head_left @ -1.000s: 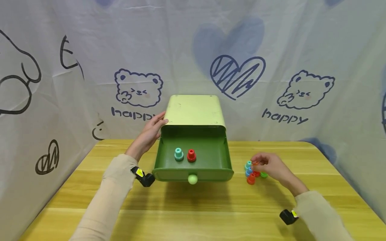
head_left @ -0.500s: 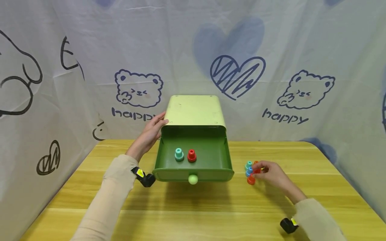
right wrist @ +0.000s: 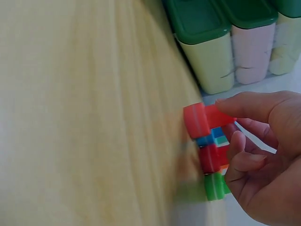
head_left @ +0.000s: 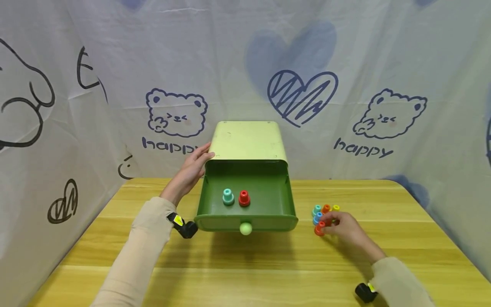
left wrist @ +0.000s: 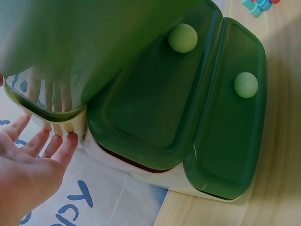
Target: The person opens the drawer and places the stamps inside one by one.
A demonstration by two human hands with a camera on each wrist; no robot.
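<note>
In the head view, a small drawer cabinet (head_left: 247, 138) has its green top drawer (head_left: 268, 200) pulled out. A teal peg (head_left: 228, 197) and a red peg (head_left: 244, 198) stand inside it. My left hand (head_left: 189, 170) lies along the cabinet's left side; the left wrist view has its straight fingertips touching the cabinet's edge below the drawer. On the right, my right hand (head_left: 345, 228) pinches a red peg (right wrist: 197, 120) by its narrow end, between thumb and index finger. This peg (head_left: 319, 230) stands at the front of a small cluster on the table.
Around my right hand are a teal peg (head_left: 316, 210), a blue peg (head_left: 317, 218), an orange peg (head_left: 326, 208) and a yellow peg (head_left: 336, 208). A green peg (right wrist: 215, 187) shows in the right wrist view. Two closed drawers (left wrist: 155, 108) sit below the pulled-out one. A printed cloth (head_left: 245, 64) hangs behind.
My right hand has moved toward the front of the cluster, from the pegs at the back to the front red peg. The left hand and the cabinet have stayed put.
</note>
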